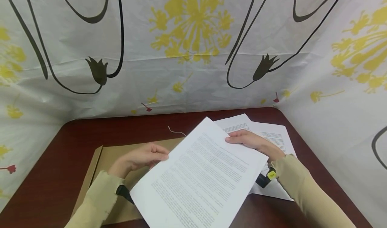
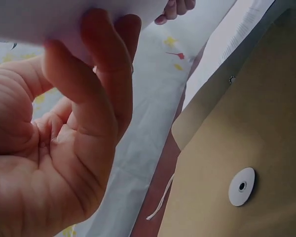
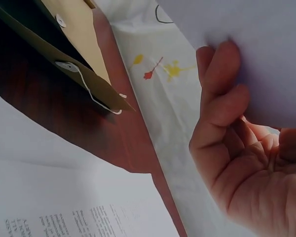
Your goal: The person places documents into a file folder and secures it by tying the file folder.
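A printed sheet of paper (image 1: 202, 177) is held up at a slant over the table, both hands on its edges. My left hand (image 1: 143, 159) pinches its left edge between thumb and fingers; the left wrist view shows the curled fingers (image 2: 96, 74) behind the page. At the upper right edge my right hand (image 1: 252, 141) pinches it, thumb on the printed face, fingers behind. Whether it is one sheet or a thin stack, I cannot tell. Below the left hand lies a brown kraft envelope (image 1: 125, 157) with a button disc (image 2: 242, 186) and a white string (image 3: 89, 86).
More printed papers (image 1: 273, 134) lie overlapping on the right of the dark red-brown table (image 1: 75, 137), partly under the right forearm. A white flower-patterned cloth (image 1: 187, 76) hangs behind and beside the table. Dark wrist cameras (image 1: 263, 180) are strapped under the wrists.
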Motion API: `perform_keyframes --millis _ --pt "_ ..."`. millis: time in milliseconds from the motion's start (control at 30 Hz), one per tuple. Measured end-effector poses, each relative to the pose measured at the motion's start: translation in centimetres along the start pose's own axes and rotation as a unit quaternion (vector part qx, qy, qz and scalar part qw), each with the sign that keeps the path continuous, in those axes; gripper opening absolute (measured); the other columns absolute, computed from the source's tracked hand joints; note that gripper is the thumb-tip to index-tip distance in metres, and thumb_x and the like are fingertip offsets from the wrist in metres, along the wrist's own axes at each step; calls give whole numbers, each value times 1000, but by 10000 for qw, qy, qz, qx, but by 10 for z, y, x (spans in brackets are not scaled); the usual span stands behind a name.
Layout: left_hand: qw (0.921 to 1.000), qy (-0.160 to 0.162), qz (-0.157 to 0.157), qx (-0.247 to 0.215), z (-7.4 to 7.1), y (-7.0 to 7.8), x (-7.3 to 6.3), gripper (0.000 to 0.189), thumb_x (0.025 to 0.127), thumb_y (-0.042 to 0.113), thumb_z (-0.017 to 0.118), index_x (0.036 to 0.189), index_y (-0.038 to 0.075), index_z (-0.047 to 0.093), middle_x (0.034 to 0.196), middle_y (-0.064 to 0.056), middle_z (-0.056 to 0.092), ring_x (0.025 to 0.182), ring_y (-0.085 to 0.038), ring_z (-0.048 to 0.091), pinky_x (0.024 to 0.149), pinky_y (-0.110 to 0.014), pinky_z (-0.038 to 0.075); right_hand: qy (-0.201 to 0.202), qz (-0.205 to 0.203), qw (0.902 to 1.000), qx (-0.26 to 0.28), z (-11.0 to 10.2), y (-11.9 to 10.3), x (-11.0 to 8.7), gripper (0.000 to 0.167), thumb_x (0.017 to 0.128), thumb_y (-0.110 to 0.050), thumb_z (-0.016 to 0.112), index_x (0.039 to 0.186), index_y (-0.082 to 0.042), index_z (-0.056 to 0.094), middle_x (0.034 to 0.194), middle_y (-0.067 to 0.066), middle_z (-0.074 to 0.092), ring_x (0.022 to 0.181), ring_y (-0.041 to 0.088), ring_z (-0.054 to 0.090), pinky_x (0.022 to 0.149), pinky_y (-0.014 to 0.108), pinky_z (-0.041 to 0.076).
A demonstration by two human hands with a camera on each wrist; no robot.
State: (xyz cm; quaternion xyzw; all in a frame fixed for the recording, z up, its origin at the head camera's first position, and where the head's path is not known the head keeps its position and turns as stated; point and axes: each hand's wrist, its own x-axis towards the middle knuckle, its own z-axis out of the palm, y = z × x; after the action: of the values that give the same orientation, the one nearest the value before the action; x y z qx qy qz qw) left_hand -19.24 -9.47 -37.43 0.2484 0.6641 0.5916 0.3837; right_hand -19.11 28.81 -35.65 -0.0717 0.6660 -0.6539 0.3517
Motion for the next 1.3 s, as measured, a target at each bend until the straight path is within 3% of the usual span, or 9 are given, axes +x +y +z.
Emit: perform_keyframes --millis 267,400,500,600,767,933,1067,1300 --pt "9990 99 211 -376 0 -9 -5 32 93 9 53 112 -17 53 94 -9 68 77 -17 67 66 -28 54 -119 -142 9998 -23 -9 5 -1 29 97 -24 50 118 -8 62 103 13 68 84 25 69 69 37 55" --pt "9978 278 293 -523 -2 -15 -9 29 94 9 52 112 -14 53 94 -8 68 77 -16 67 64 -27 54 -400 -752 9964 -31 -21 18 -11 32 101 -21 38 112 -15 67 100 6 70 85 17 68 72 31 54" --pt "9961 546 375 -584 -4 -17 -12 23 94 8 50 109 -9 57 92 -6 68 76 -15 66 64 -27 53 -645 -1263 9891 399 -24 31 -17 41 103 -14 28 112 -14 68 102 5 70 87 15 67 74 27 53" --pt "9934 829 451 -645 -4 -18 -13 19 94 7 50 105 -5 59 91 -5 68 77 -15 65 65 -27 53 -711 -1469 9834 791 -20 41 -20 44 102 -9 23 116 -12 65 103 7 69 89 16 67 74 25 53" --pt "9886 1237 468 -719 0 -19 -13 19 94 7 50 105 -6 58 93 -6 68 79 -17 66 68 -29 54 -266 -1270 9887 746 2 48 -26 29 100 -6 37 113 -12 62 97 5 70 88 15 68 76 26 53" --pt "9847 1550 477 -634 5 -22 -15 25 96 8 49 111 -12 51 98 -11 67 82 -20 67 69 -31 54 600 -1058 9923 244 29 43 -27 14 94 -8 51 105 -3 58 86 3 68 76 11 66 69 25 53" --pt "9826 1669 523 -623 10 -25 -16 25 96 7 48 112 -12 48 99 -12 67 82 -20 67 68 -31 54 1125 -1033 9882 -73 38 41 -25 19 92 -10 55 105 5 57 83 2 67 70 10 64 66 24 53" --pt "9837 1541 511 -772 14 -28 -19 23 95 6 50 112 -9 46 98 -12 68 80 -20 67 66 -30 54 1558 -1155 9802 -404 43 38 -23 30 93 -11 54 111 13 53 85 2 68 68 10 63 65 24 52"
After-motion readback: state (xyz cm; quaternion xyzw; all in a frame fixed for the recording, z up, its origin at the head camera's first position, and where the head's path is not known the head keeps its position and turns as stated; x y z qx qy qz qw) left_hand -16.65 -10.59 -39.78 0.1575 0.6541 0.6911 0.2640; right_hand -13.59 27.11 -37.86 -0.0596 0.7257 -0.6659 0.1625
